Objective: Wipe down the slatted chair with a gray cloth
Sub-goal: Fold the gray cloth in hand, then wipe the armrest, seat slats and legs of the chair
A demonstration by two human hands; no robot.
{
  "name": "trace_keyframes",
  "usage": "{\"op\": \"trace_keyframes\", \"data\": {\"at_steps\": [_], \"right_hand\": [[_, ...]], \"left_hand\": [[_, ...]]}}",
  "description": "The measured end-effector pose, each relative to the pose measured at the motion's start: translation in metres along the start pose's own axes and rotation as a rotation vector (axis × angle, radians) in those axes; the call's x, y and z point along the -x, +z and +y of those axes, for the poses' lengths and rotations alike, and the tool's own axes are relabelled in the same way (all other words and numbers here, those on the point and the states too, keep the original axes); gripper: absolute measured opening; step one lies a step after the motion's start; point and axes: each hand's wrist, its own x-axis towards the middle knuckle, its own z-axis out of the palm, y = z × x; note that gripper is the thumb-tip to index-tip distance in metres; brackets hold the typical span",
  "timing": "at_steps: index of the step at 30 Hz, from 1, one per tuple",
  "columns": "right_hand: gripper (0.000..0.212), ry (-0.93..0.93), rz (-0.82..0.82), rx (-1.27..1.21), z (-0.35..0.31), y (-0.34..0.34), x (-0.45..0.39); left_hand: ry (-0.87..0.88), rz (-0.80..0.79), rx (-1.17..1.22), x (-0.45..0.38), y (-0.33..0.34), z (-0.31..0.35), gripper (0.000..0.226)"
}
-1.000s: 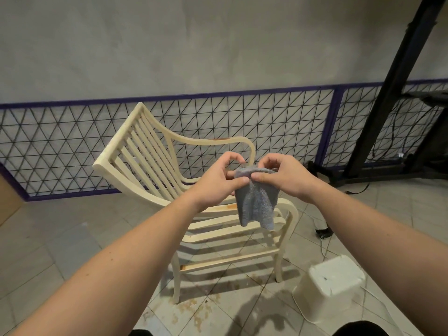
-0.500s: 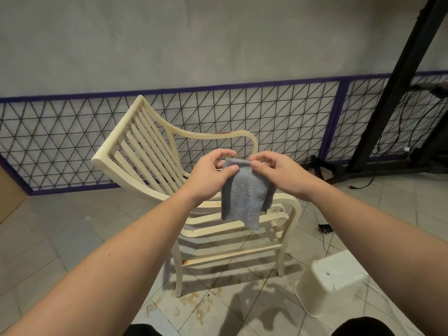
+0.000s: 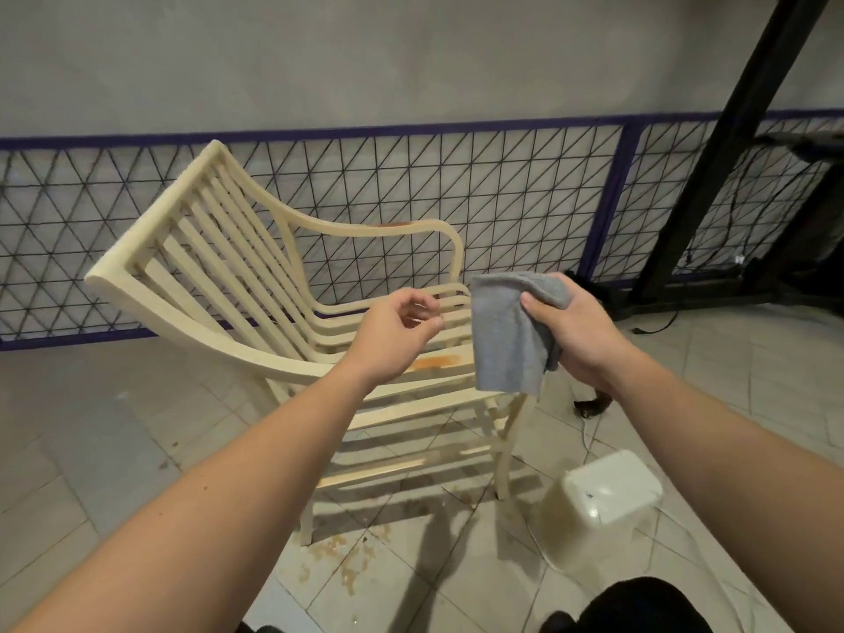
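Observation:
A cream slatted chair (image 3: 214,285) stands on the tiled floor, its back to the left and its seat toward the right. An orange stain marks the near armrest by my left wrist. My right hand (image 3: 575,335) grips a folded gray cloth (image 3: 507,335), which hangs above the seat's right side. My left hand (image 3: 397,335) hovers over the near armrest with fingers loosely curled and apart, holding nothing and clear of the cloth.
A white plastic bin (image 3: 603,500) lies overturned on the floor right of the chair, with a thin cord beside it. A black wire-mesh fence (image 3: 502,189) with purple framing runs behind. A black slanted frame (image 3: 712,143) stands at the right. Brown spots stain the tiles under the chair.
Both hands held the cloth's top edge before. My left hand has let go and moved left; my right hand now holds the cloth alone, shifted to the right.

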Motion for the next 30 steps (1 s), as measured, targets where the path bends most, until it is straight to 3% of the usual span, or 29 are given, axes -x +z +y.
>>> {"op": "trace_keyframes", "data": {"at_steps": [2, 5, 10, 13, 16, 20, 22, 25, 28, 30], "right_hand": [[0.015, -0.029, 0.127, 0.108, 0.009, -0.026, -0.005], [0.024, -0.068, 0.225, 0.257, 0.028, -0.057, -0.014], [0.026, -0.027, 0.300, 0.405, 0.058, -0.083, -0.032], [0.027, 0.025, 0.318, 0.469, 0.074, -0.092, -0.045], [0.025, 0.039, 0.262, 0.561, 0.090, -0.091, -0.056], [0.025, 0.090, 0.011, 0.579, 0.114, -0.064, -0.063], [0.041, 0.052, -0.117, 0.608, 0.128, -0.047, -0.058], [0.061, -0.080, -0.127, 0.721, 0.139, -0.038, -0.040], [0.052, -0.219, -0.143, 0.699, 0.144, -0.050, -0.019], [0.052, -0.147, -0.064, 0.643, 0.147, -0.065, -0.017]], "left_hand": [[0.016, -0.053, -0.273, -0.009, 0.005, -0.019, 0.024], [-0.011, -0.202, -0.619, -0.020, 0.018, -0.040, 0.058], [0.011, -0.336, -0.916, -0.046, 0.048, -0.056, 0.083], [-0.005, -0.385, -0.918, -0.059, 0.061, -0.058, 0.076], [0.050, -0.380, -0.987, -0.069, 0.069, -0.061, 0.056], [0.072, -0.353, -1.002, -0.073, 0.070, -0.067, 0.046], [0.064, -0.343, -0.978, -0.074, 0.070, -0.068, 0.046], [0.048, -0.327, -0.958, -0.075, 0.070, -0.067, 0.046], [0.046, -0.328, -0.959, -0.074, 0.072, -0.066, 0.048], [0.038, -0.329, -0.961, -0.073, 0.073, -0.065, 0.048]]}}
